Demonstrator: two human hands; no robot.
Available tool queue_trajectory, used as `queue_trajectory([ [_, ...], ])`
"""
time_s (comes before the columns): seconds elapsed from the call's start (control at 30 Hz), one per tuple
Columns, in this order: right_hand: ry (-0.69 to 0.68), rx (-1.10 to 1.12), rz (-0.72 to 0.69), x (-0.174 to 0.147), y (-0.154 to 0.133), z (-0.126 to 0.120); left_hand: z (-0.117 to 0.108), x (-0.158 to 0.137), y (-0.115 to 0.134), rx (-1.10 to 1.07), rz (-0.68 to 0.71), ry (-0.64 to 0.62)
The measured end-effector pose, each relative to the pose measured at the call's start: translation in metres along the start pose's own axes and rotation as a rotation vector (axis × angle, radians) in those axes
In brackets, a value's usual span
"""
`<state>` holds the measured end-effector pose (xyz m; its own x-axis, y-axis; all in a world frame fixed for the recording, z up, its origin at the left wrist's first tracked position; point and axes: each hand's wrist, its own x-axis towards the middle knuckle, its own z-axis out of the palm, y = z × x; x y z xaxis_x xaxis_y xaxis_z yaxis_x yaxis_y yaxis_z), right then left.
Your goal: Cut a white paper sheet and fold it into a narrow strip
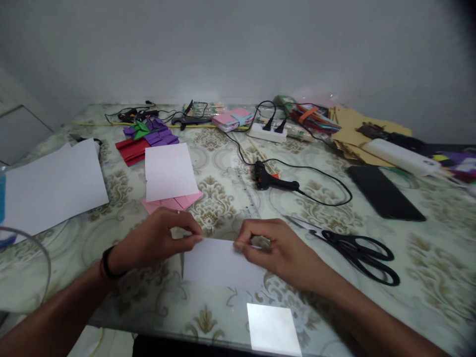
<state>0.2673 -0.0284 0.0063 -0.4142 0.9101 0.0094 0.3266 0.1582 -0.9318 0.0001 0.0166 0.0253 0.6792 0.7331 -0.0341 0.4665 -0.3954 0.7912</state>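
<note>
Pinch the white rectangular paper sheet (219, 263) at its far edge: the left hand (159, 240) grips near the left corner, the right hand (278, 253) farther right. Keep both grips level to prevent skewing. The sheet is near the front of the pale, floral-patterned desk (174, 305); black-handled metal scissors (336, 239) limit rightward travel, while patterned surface shows toward the front-left edge.

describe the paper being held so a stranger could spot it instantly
On the patterned table, find the left hand and right hand near its front edge. The held paper is the white rectangle between them; unlike the white sheet beyond the left hand, it is pinched by both hands.
</note>
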Motion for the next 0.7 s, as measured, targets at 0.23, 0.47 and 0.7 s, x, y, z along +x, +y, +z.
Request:
queue_trajectory([
  [0.23,0.015,0.035,0.096,0.004,0.009,-0.018,-0.038,0.001,-0.01,0.053,-0.115,0.03],
  [0.47,-0.013,-0.044,0.071,0.007,0.006,-0.002,0.004,0.006,-0.012,0.105,0.015,0.1],
  [0.7,-0.006,-0.081,0.012,0.006,0.009,0.009,0.023,0.004,-0.009,0.135,0.074,-0.04],
])
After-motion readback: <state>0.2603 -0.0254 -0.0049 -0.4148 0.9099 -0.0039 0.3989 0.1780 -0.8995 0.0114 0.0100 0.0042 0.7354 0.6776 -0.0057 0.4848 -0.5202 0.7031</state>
